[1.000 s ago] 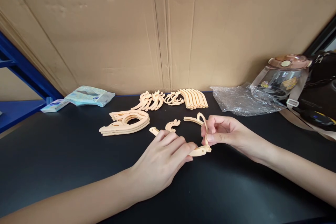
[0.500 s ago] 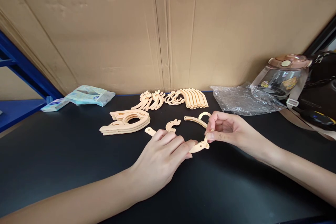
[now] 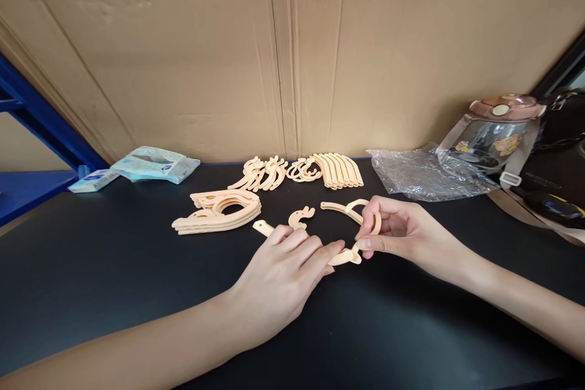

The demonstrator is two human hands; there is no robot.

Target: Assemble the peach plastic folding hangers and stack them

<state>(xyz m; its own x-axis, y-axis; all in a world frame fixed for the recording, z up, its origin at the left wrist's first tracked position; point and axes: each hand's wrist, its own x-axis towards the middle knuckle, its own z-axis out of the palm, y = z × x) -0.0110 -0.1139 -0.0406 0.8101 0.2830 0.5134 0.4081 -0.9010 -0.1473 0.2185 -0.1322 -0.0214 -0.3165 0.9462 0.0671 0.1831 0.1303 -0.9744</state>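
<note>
My left hand (image 3: 286, 277) is closed around a beige plastic hanger arm (image 3: 262, 228), whose holed end sticks out past the fingers. My right hand (image 3: 400, 231) pinches a curved hanger hook (image 3: 377, 220) between thumb and fingers. The hook's lower end meets the right end of the arm; whether they are joined I cannot tell. Behind the hands lie another hanger arm (image 3: 336, 208), partly hidden by the hook and right hand, and a short curved hanger piece (image 3: 300, 217) with notches.
Several folded hangers (image 3: 228, 219) are stacked at left. Farther back lie short curved pieces (image 3: 260, 174), hooks (image 3: 301, 171) and a row of arms (image 3: 339, 172). A tissue pack (image 3: 155, 164), a clear plastic bag (image 3: 425, 173) and a strapped water bottle (image 3: 496, 134) stand near the cardboard wall (image 3: 205, 61).
My right hand has turned the hook, so more of its curve shows above the fingers. The arm's joined-looking right end has dipped slightly. My left hand stays nearly still.
</note>
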